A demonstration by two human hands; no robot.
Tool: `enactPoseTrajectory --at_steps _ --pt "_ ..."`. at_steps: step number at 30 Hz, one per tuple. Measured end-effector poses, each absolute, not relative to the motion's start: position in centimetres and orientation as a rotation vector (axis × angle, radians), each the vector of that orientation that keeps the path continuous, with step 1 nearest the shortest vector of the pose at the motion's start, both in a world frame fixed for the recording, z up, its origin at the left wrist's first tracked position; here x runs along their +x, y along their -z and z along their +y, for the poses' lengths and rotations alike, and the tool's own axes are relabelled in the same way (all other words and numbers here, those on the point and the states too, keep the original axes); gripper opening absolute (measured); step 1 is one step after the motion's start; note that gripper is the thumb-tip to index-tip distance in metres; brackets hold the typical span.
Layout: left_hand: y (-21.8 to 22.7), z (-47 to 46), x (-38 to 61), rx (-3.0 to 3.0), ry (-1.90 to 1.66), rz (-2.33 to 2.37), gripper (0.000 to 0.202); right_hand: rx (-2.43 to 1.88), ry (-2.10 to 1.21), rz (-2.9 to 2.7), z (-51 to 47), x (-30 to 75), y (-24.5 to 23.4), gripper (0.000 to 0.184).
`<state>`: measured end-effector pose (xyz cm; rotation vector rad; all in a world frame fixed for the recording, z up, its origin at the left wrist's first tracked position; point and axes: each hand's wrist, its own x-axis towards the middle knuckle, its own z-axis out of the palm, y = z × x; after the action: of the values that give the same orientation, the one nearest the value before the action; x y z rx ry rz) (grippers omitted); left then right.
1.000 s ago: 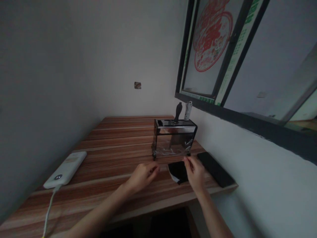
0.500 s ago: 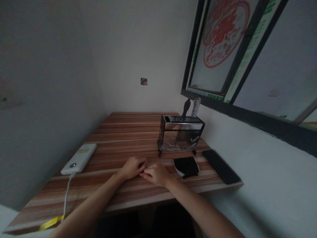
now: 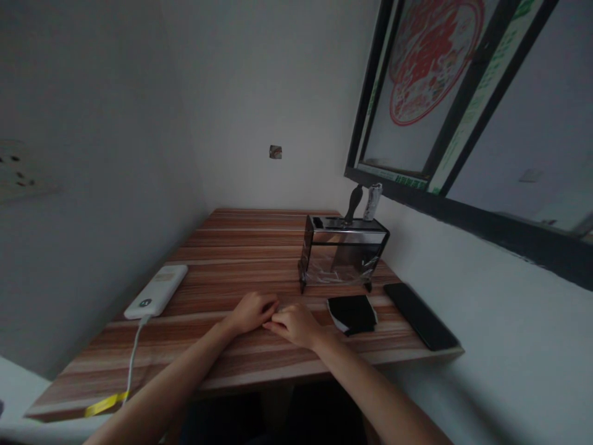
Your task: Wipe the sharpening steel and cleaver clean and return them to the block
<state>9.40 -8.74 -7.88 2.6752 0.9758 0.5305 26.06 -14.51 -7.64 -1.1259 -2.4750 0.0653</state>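
On the wood-grain table, near its front edge, my left hand [image 3: 254, 311] and my right hand [image 3: 295, 324] rest side by side with their fingertips meeting. Both have curled, closed fingers. Their palms face down, so whatever they may hold between the fingers is hidden. Just right of my right hand lies a black flat piece with a pale edge [image 3: 353, 313], perhaps cloth or a pouch. Beyond it stands a knife block [image 3: 345, 256] with clear sides and plastic film around its base. A dark handle [image 3: 354, 203] and a wrapped handle [image 3: 373, 201] stick out of its top.
A white power bank [image 3: 157, 292] with a white cable [image 3: 134, 352] lies at the table's left. A yellow tag [image 3: 106, 405] is by the cable. A black phone [image 3: 420, 316] lies at the right edge. Walls border the table, with a framed window [image 3: 430, 93] above right.
The view has shifted slightly to the left, bringing more of the wall socket into sight. Both hands stay in the same place on the table.
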Motion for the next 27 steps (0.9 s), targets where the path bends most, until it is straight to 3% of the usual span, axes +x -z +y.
enactPoseTrajectory --at_steps 27 --pt "7.68 -8.86 9.39 2.682 -0.510 0.991 0.024 -1.151 -0.054 -2.474 -14.50 25.94 8.12 0.032"
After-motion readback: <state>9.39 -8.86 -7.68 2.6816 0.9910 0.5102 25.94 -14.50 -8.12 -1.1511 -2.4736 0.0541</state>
